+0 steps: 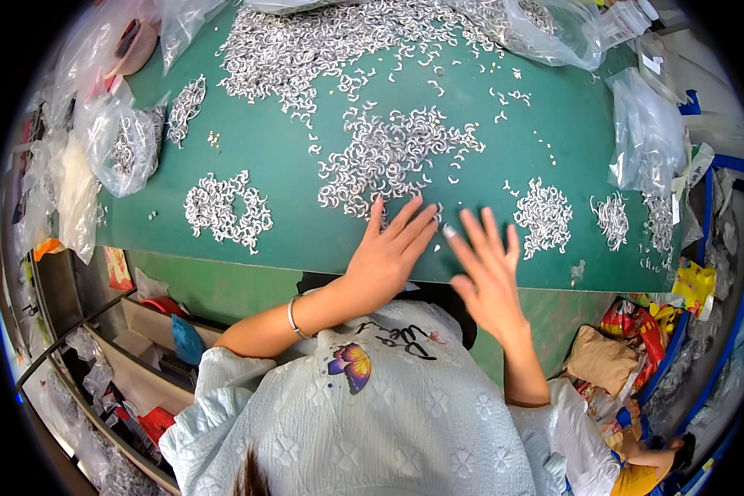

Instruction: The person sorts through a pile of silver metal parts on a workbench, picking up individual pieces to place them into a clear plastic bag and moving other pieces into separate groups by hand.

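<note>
A central pile of small silvery curved metal pieces (388,153) lies on the green tabletop. At its near edge rests my left hand (388,252), fingers stretched out and spread, the tips touching or just over the closest pieces. My right hand (492,269) is beside it, slightly blurred, with fingers apart above the table's near edge. Something whitish shows at its index fingertip; I cannot make out what. Right of that hand is a smaller heap of the same pieces (543,217). Another heap (227,212) lies to the left of my left hand.
A large spread of pieces (306,50) covers the table's far side. Small clusters (610,221) lie at the right. Plastic bags (128,140) crowd the left edge, another bag (646,132) the right. Drawers (132,355) stand lower left. Another person (641,471) is at lower right.
</note>
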Motion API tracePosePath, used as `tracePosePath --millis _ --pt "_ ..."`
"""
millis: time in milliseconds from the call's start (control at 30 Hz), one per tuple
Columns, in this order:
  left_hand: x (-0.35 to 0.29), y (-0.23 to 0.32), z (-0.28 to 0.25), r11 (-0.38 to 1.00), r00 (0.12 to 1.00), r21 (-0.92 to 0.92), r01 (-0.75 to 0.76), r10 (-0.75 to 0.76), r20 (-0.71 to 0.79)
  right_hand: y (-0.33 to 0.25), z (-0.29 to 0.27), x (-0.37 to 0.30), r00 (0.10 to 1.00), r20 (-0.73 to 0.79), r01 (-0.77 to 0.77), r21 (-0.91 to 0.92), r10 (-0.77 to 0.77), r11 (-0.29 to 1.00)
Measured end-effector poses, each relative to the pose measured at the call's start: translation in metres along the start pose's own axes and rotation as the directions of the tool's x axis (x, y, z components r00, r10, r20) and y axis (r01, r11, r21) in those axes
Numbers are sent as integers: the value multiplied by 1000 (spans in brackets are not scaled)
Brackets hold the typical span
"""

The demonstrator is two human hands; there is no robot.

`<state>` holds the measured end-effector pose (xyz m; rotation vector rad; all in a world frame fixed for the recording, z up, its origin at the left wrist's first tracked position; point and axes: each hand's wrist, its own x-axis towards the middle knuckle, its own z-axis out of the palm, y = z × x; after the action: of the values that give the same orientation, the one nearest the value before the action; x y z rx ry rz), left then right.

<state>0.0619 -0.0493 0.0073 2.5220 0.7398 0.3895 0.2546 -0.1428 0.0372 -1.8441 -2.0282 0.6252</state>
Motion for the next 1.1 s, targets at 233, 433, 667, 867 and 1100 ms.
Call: tracePosePath --millis 233,433,667,867,1100 --pt "-8 -1 0 993 997 -90 -73 75 22 5 1 44 994 -107 -34 -76 25 997" --pt "-16 -5 -5 974 990 -181 -138 129 -59 5 2 26 1000 -25 -11 -51 10 999" --pt "-17 -5 -3 962 984 -211 -175 175 -17 14 -4 10 999 16 -38 -85 39 996" --pt "-12 -2 -2 958 987 -245 -149 127 -101 -5 7 -11 994 69 -81 -113 89 990" --pt "-9 2 -3 972 993 -218 -90 70 -99 -11 9 -11 989 44 -133 -106 139 985"
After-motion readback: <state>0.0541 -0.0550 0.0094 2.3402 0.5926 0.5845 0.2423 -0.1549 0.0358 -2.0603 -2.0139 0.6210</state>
